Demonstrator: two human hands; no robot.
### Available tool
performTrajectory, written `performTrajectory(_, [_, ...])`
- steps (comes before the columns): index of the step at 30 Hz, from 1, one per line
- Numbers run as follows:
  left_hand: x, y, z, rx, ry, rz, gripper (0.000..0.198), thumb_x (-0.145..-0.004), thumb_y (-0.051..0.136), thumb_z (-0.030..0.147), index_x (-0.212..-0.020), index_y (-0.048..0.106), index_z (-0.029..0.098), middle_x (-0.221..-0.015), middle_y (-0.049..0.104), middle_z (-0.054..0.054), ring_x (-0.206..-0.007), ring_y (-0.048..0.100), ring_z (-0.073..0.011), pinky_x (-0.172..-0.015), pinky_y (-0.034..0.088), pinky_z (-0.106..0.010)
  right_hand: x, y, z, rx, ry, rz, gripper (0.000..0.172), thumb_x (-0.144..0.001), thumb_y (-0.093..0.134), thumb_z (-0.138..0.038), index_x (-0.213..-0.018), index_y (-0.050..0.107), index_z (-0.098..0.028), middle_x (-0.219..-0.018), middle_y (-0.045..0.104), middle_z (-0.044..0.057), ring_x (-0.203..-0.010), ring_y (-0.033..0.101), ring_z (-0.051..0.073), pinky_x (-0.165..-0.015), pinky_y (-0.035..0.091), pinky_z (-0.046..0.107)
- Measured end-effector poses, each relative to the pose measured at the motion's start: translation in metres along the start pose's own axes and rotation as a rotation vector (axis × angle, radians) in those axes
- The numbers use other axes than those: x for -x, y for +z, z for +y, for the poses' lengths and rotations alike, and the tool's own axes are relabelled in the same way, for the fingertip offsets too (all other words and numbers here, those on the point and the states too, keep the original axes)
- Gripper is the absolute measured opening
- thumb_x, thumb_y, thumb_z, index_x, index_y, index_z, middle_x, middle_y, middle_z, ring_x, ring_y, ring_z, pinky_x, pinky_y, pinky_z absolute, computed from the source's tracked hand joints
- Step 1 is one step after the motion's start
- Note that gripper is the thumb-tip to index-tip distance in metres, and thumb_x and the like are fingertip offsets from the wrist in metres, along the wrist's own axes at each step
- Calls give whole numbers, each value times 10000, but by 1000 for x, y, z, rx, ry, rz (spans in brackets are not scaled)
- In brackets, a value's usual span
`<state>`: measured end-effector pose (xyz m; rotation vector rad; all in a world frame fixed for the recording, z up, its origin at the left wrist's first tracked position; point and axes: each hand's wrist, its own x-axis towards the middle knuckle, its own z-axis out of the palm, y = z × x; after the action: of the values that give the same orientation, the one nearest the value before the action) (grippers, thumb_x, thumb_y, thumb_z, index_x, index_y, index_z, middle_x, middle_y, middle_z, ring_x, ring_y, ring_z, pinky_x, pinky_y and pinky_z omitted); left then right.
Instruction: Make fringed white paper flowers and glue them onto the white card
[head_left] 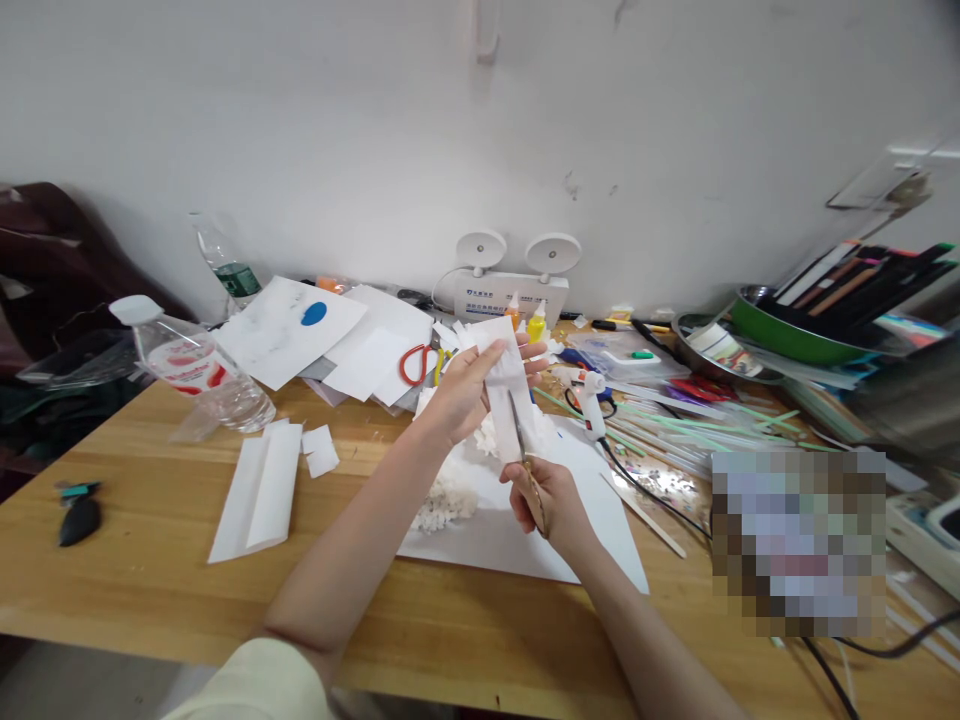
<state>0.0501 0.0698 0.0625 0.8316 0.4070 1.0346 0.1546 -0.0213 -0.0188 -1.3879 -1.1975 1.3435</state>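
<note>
My left hand [466, 388] is closed on a strip of white paper [504, 372], thumb on its front and fingers behind, holding it up over the table. In my right hand [544, 500] is a pair of scissors [529, 478], its blades pointing up and away and set against the lower part of the strip. Below them a large white sheet [517, 550] lies on the wood, carrying a mound of small white crumpled pieces [446, 500]. My hands and the strip hide part of that mound.
To the left are a folded white paper [259, 490], a clear bottle with a white cap [206, 370] and a black-and-teal tool [79, 515]. Red-handled scissors [414, 366] lie behind my left hand. A white glue gun [589, 400] with a cord and several thin sticks [675, 430] lie right.
</note>
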Motion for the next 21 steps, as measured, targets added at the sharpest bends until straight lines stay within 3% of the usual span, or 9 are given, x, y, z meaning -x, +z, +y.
performTrajectory(10, [2, 3, -2, 30, -55, -28, 237, -825, 446, 226, -956, 610, 116, -1040, 629, -129, -968, 584, -233, -895, 411, -400, 3, -4, 5, -45, -119, -18, 445, -753, 440, -566, -704, 523, -132, -427, 458, -33, -344, 396, 73, -361, 312, 210])
performTrajectory(21, [6, 7, -7, 14, -89, -96, 235, -814, 466, 256, -970, 595, 138, -1054, 623, -112, -935, 593, -221, -863, 414, -375, 2, -6, -1, -68, -132, 11, 460, -742, 451, -574, -703, 546, -125, -403, 436, -41, -339, 380, 74, -368, 313, 217])
